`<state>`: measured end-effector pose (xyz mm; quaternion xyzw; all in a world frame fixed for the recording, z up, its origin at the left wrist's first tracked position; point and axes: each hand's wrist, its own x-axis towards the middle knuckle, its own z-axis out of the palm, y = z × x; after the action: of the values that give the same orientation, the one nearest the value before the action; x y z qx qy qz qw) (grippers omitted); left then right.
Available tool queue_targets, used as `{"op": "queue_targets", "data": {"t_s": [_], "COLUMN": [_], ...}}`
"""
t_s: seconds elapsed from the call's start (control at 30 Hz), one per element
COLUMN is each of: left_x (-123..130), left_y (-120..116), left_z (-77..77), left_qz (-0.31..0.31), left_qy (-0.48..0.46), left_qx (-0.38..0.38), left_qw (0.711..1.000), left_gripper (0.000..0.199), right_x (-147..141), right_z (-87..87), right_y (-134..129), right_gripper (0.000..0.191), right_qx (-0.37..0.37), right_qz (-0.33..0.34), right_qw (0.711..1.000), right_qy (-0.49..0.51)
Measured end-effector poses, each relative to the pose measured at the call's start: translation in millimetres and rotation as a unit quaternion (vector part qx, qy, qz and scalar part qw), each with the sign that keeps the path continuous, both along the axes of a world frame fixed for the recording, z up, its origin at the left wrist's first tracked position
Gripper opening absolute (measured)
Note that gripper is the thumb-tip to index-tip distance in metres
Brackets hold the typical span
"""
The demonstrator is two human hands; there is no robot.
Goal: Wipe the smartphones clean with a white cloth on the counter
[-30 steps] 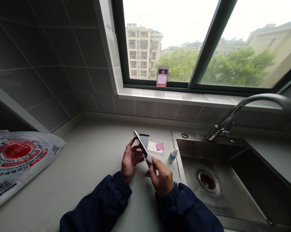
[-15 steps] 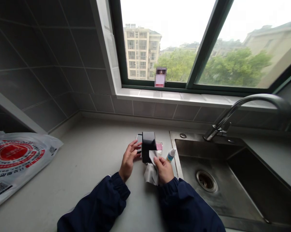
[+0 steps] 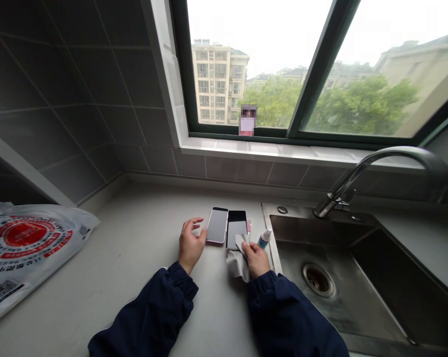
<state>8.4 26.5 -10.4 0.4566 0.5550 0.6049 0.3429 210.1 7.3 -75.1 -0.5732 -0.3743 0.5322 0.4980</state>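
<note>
A phone with a pale rim (image 3: 217, 225) lies on the counter, its screen grey with reflection. Just right of it is a black phone (image 3: 237, 222), whose lower right part is covered by a grey cloth (image 3: 237, 264). My right hand (image 3: 257, 258) pinches that cloth between thumb and fingers. Left of the pale-rimmed phone, my left hand (image 3: 191, 244) has its fingers apart and holds nothing; its thumb is close to the phone's edge. A small white-capped bottle (image 3: 264, 239) stands beyond my right hand. Part of a pink item (image 3: 249, 226) shows beside the black phone.
A steel sink (image 3: 361, 277) with a curved faucet (image 3: 361, 171) is on the right. At the left, a printed plastic bag (image 3: 26, 248) lies on the pale counter (image 3: 134, 223). Behind the counter are a tiled wall and a window.
The black phone has moved right and lower, uncovering the pale-rimmed phone and covering more of the pink item. My left hand has drawn back left; my right hand has shifted slightly right with the cloth.
</note>
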Motion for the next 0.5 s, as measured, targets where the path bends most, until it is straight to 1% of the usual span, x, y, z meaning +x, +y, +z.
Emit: {"op": "queue_targets", "data": {"t_s": [0.13, 0.27, 0.33, 0.4, 0.5], "left_x": [1.4, 1.5, -0.1, -2.3, -4.8], "left_y": [1.3, 1.8, 2.2, 3.0, 4.5], "left_z": [-2.5, -2.6, -2.5, -3.1, -4.8], "left_qz": [-0.019, -0.058, -0.077, -0.086, -0.082], "left_qy": [-0.027, -0.09, -0.126, -0.155, -0.175], "left_qx": [-0.025, -0.058, -0.075, -0.089, -0.101], "left_qw": [0.999, 0.993, 0.986, 0.98, 0.976], "left_gripper": [0.025, 0.031, 0.034, 0.038, 0.04], "right_x": [1.3, -1.7, -2.7, -2.7, -2.1], "right_z": [-2.7, -4.9, -5.9, -6.1, -4.2], "right_y": [1.1, 0.6, 0.3, 0.2, -0.6], "right_gripper": [0.035, 0.059, 0.066, 0.068, 0.069], "right_qx": [0.02, 0.067, 0.092, 0.113, 0.134], "right_qz": [0.013, 0.018, 0.015, 0.007, -0.005], "right_qw": [0.999, 0.996, 0.992, 0.986, 0.976], "right_qy": [-0.026, -0.059, -0.086, -0.119, -0.17]}}
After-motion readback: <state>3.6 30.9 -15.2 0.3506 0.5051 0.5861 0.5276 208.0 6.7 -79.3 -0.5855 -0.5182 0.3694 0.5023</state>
